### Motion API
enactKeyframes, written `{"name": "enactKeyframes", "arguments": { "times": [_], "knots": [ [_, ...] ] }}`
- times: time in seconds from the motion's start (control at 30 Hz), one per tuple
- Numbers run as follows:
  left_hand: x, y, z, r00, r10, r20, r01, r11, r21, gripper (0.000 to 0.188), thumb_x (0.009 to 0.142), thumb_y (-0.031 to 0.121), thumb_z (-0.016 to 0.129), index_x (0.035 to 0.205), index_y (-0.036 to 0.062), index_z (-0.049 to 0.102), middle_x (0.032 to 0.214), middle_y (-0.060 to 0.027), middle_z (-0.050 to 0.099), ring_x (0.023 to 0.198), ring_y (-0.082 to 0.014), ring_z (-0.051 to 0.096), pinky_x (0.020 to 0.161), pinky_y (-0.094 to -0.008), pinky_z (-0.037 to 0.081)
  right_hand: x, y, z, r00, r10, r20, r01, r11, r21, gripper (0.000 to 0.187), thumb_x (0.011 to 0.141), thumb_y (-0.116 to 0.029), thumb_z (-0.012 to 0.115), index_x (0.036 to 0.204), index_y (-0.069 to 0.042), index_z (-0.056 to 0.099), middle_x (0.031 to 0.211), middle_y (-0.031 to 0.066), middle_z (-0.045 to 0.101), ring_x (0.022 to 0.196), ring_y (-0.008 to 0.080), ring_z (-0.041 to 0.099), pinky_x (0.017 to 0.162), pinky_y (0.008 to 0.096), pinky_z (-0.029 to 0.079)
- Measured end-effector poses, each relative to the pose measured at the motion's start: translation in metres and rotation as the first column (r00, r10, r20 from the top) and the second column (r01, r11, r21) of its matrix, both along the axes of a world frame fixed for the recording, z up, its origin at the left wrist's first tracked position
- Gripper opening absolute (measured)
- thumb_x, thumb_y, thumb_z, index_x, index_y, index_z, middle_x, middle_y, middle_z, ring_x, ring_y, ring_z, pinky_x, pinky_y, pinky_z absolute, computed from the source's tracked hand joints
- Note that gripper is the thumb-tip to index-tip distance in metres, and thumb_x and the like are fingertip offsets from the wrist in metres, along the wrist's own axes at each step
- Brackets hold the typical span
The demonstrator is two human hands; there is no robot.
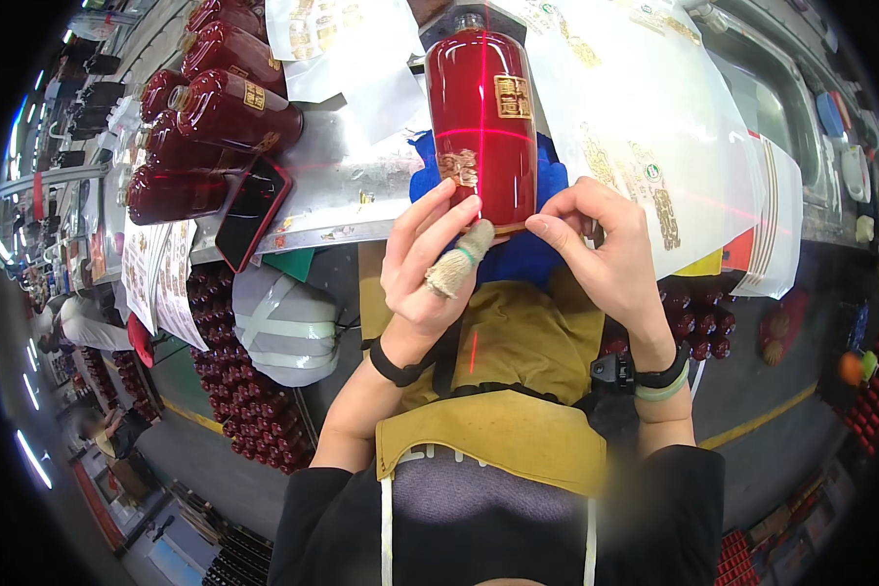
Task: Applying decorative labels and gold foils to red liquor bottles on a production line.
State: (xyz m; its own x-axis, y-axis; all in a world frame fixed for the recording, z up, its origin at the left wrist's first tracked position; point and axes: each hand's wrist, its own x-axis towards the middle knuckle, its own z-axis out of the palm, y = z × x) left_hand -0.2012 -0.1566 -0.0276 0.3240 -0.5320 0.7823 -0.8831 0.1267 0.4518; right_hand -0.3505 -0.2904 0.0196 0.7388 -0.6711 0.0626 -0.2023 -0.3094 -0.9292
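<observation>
A dark red glass bottle (483, 107) lies in front of me, its neck pointing away, on a blue cloth (554, 176). It bears gold lettering and a gold decal (457, 168) near its base. The fingers of my left hand (428, 256) press on the bottle's lower end, beside that decal; one digit wears a beige cloth finger cover (459, 262). My right hand (606, 244) is closed in a pinch at the bottle's bottom right corner, where a thin gold strip (510, 230) runs along the base. Red laser lines cross the glass.
Several red bottles (239, 109) lie at the left of the metal table (352, 186), near a dark phone (252, 215) with a red edge. Decal sheets (635, 117) cover the right side. Below stand rows of bottles (254, 410) and a grey taped bundle (285, 327).
</observation>
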Motion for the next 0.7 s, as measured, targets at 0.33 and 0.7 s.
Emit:
{"name": "enactKeyframes", "arguments": {
  "times": [0.33, 0.7],
  "knots": [
    [-0.006, 0.008, -0.003, 0.996, 0.062, -0.068, -0.06, 0.998, 0.032, 0.028, 0.077, -0.01, 0.081, 0.104, -0.0085, 0.073, 0.117, -0.0182, 0.075, 0.111, -0.037, 0.072, 0.088, -0.0411, 0.063, -0.001, 0.002, 0.008, 1.0, 0.017, -0.021, -0.018, 1.0, -0.026, 0.016, 0.087, -0.01, 0.081, 0.085, 0.001, 0.07, 0.071, 0.006, 0.058, 0.061, 0.015, 0.05, 0.061, 0.0313, 0.041],
    [-0.008, 0.007, -0.003, 0.991, 0.118, 0.059, -0.121, 0.992, 0.036, 0.022, 0.077, -0.01, 0.08, 0.097, -0.0013, 0.075, 0.12, -0.0152, 0.075, 0.115, -0.0345, 0.068, 0.089, -0.0387, 0.061, -0.001, 0.0, -0.001, 1.0, -0.004, 0.007, 0.004, 0.999, -0.033, 0.017, 0.087, -0.012, 0.082, 0.085, 0.0, 0.071, 0.074, 0.0061, 0.061, 0.061, 0.0149, 0.051, 0.06, 0.0313, 0.042]
  ]
}}
